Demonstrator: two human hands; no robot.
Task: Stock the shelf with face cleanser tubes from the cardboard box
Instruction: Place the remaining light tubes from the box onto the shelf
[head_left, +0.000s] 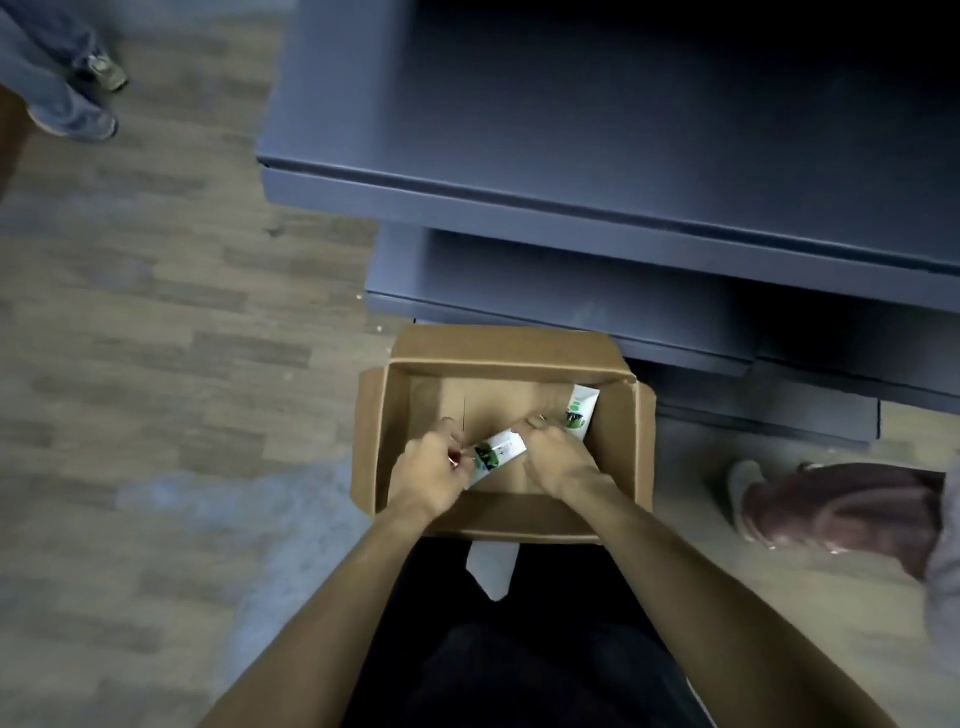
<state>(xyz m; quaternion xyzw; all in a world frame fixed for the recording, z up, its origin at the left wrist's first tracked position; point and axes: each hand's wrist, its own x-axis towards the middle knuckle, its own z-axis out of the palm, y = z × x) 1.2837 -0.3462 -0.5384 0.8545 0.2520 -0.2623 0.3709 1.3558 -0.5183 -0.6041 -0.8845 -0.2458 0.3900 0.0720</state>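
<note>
Wood-look floor (156, 338), dim. In the cardboard box (371, 441), both hands are down: left hand (426, 467) pinches a tube (496, 452) near the front wall; whether the right hand (558, 457) grips it I cannot tell. Second tube (581, 408) lies in the far right corner. Step: picking. Next: lift to the empty shelf (571, 130) beyond.

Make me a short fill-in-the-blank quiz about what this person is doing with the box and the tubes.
1. Both hands reach into an open ____ box on the floor.
2. The left hand and right hand hold the same white and ____ tube.
3. A second tube lies in the box's far ____ corner.
4. The grey shelf above the box holds ____ tubes.

Missing words: cardboard; green; right; no
</note>
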